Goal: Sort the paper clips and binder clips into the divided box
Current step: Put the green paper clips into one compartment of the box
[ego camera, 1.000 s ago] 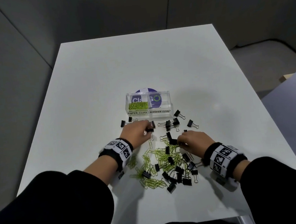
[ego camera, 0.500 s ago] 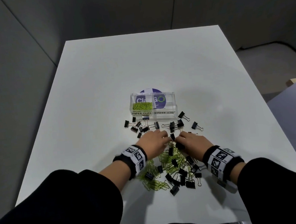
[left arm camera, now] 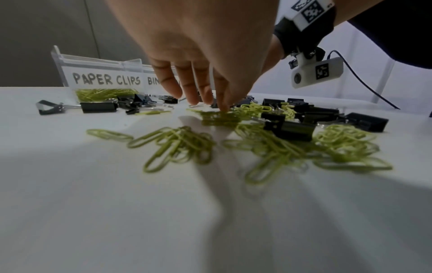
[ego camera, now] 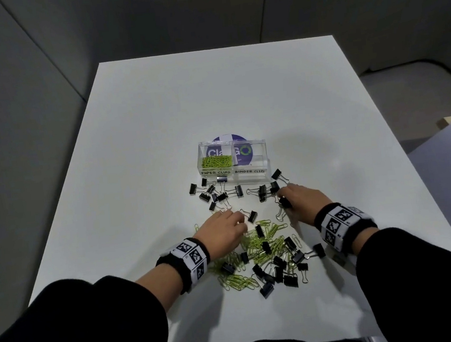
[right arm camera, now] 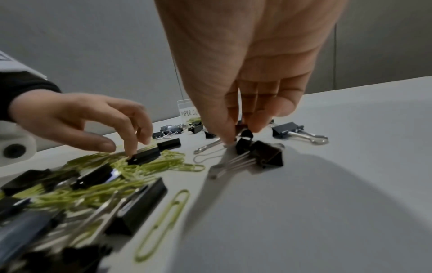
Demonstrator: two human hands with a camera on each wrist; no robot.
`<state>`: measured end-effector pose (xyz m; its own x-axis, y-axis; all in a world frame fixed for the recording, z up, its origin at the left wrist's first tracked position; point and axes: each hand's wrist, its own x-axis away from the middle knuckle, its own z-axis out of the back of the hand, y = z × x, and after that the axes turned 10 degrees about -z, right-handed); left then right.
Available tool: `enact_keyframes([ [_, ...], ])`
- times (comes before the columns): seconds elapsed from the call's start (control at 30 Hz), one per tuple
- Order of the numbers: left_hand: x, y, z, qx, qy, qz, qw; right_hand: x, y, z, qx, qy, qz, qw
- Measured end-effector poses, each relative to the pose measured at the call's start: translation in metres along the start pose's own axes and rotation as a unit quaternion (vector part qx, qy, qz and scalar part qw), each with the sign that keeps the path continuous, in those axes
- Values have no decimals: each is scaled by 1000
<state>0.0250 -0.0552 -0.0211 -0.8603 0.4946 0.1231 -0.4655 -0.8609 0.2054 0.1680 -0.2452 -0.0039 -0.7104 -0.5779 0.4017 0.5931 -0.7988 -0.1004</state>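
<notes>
The clear divided box point(ego camera: 265, 164) stands mid-table; its left cell, labelled PAPER CLIPS, holds green paper clips point(ego camera: 216, 161). A mixed pile of green paper clips point(ego camera: 256, 243) and black binder clips point(ego camera: 278, 262) lies in front of me. My left hand point(ego camera: 237, 222) hovers at the pile's far left edge, fingers pointing down; one fingertip point(right arm camera: 131, 153) touches a black binder clip point(right arm camera: 147, 156) with the thumb held apart. My right hand point(ego camera: 283, 197) is to the right of the pile and pinches a black binder clip point(right arm camera: 244, 132) between thumb and fingers, just above another one point(right arm camera: 264, 153).
More black binder clips point(ego camera: 215, 195) lie scattered in front of the box, and several others point(ego camera: 264, 190) lie by my right hand. The white table point(ego camera: 211, 95) ends in edges on the left and right. A purple round sticker point(ego camera: 240, 152) shows through the box.
My left hand has drawn back from the scattered clips near the box to the pile. My right hand has moved right and forward from the pile, pinching a binder clip.
</notes>
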Motion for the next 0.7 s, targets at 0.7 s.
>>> enact_keyframes([
  [0.7,-30,-1,25,173,25,100,979,33,-21,-33,19,120,169,978],
])
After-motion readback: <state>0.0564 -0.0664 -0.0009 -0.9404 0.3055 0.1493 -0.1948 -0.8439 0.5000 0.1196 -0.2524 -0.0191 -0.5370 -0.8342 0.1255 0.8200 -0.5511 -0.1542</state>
